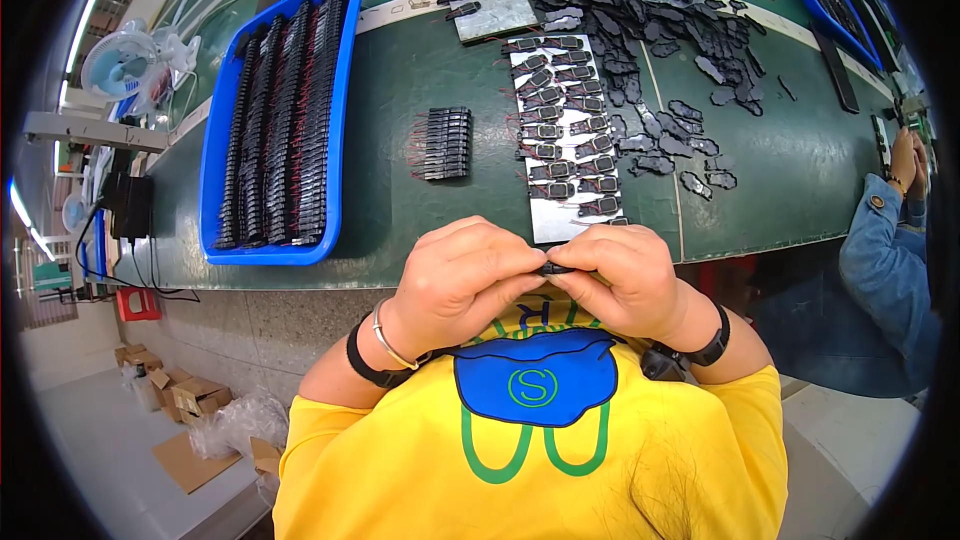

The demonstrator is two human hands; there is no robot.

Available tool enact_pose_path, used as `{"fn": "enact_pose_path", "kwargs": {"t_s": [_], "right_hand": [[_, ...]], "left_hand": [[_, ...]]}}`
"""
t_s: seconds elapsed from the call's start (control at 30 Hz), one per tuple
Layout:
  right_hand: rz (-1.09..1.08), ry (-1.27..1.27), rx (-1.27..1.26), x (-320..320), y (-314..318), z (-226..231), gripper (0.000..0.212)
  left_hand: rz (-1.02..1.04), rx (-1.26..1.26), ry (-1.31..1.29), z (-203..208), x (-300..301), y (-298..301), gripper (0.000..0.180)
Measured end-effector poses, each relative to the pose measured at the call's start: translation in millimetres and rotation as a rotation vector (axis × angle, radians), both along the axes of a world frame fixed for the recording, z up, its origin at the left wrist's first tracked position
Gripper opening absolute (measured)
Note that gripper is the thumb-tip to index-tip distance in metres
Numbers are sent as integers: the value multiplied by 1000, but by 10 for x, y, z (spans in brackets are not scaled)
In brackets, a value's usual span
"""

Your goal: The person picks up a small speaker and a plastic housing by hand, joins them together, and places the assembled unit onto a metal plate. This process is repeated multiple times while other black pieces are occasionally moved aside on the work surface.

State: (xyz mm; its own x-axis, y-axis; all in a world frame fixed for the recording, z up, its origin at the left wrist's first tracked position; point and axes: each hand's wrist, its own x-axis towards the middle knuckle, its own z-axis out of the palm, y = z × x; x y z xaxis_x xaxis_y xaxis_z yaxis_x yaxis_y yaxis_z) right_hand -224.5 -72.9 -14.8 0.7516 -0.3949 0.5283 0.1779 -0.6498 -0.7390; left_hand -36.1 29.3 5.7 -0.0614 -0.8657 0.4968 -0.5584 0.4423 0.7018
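- Two bare hands meet at our chest, just below the near edge of the dark green work table (800, 170): our left hand (462, 285) and our right hand (622, 280), fingertips touching.
- Both sets of fingers are pinched narrow on one small flat black plastic part (556, 267), held between the thumbs and forefingers of the two hands, clear of the table.
- At twelve o'clock from the part lies a long grey metal plate (552, 220) carrying two columns of similar black parts.
- At eleven o'clock we see a short stack of black parts with red wires (445, 143), and farther at ten o'clock a blue plastic tray (345, 110) filled with rows of them.
- At one o'clock a loose heap of black parts (640, 30) spreads over the table.
- At three o'clock another person's blue denim sleeve (885, 260) rests by the table edge.
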Motion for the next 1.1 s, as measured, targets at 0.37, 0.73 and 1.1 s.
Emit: {"fn": "enact_pose_path", "kwargs": {"t_s": [0.37,0.73,1.1], "right_hand": [[-3,30,172,12,11,50,18],[9,-71,-119,38,-3,-4,19],[19,51,105,53,24,27,25]], "left_hand": [[13,-5,-8,-10,-1,46,23],[-3,34,-165,58,46,61,27],[19,77,-116,45,49,74,24]]}}
